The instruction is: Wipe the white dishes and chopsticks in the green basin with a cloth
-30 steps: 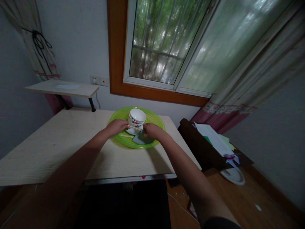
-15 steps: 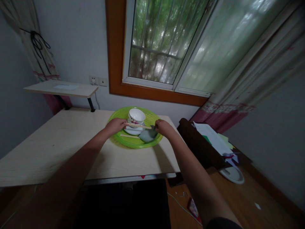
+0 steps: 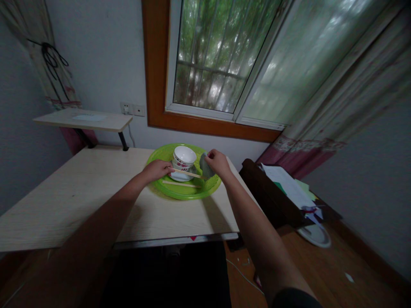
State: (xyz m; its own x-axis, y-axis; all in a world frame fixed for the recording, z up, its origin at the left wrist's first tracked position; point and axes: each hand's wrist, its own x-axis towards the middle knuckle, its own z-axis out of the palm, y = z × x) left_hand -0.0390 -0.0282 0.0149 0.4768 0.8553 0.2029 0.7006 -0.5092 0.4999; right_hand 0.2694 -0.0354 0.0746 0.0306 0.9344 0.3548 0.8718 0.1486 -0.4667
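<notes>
My left hand (image 3: 159, 170) pinches the near end of a pair of light wooden chopsticks (image 3: 186, 173), which point right across the front of a white plate (image 3: 180, 176). My right hand (image 3: 218, 162) is closed on a grey-green cloth (image 3: 206, 166) that hangs beside the chopsticks' far tips. Stacked white bowls (image 3: 184, 156) with a red pattern stand on the plate. All of this is in or over a round bright green plastic basket (image 3: 180, 195). Another light chopstick (image 3: 181, 184) lies in the basket, in front of the plate.
The basket stands on a pale wooden table (image 3: 96, 184). A small raised shelf (image 3: 86, 118) with a paper on it is at the back left. Past the table's right edge is a dark brown piece of furniture (image 3: 269, 196) with papers (image 3: 285, 184). A window is behind.
My right hand has drawn the cloth rightward along the chopsticks and lifted it up off the basket floor, uncovering more of the lying chopstick. My left hand keeps its hold nearly in place.
</notes>
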